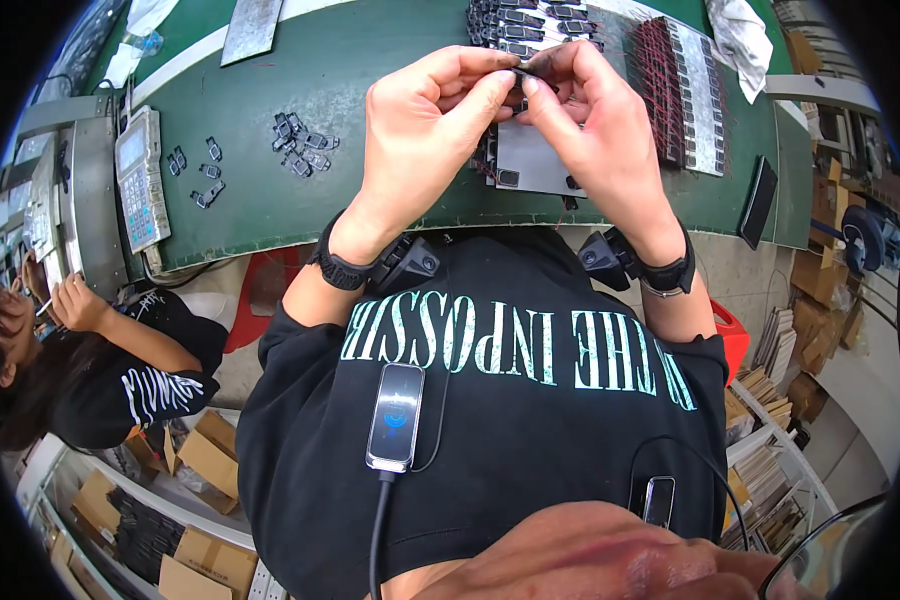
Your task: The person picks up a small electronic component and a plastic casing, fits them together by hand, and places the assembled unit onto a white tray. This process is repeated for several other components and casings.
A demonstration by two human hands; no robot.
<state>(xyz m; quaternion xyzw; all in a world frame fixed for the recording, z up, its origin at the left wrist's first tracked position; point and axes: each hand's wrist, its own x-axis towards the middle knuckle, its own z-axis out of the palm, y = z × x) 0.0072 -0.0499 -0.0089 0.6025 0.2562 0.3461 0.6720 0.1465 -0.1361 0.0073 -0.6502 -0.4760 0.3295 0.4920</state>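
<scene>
Over the green desk [300, 200], going left to right, we first see a grey handheld device with a keypad and small screen [138, 178] standing near the desk's left edge, then a loose scatter of small dark metal clips [300, 145] lying well apart from our hands. Our left hand [420, 130] and right hand [595, 130] meet above the middle of the desk, and between them sits one small dark flat part [525, 72], pinched at both ends. The left fingers [485, 95] are pressed together on its left end; the right fingers [545, 100] close on its right end, thumb under, forefinger over. We judge this to be a fitting or checking step on a single piece; the next move would call for a steady two-handed grip. Just beneath lies a grey flat tray [535, 160], and to the right a long rack of dark parts in rows [685, 90].
</scene>
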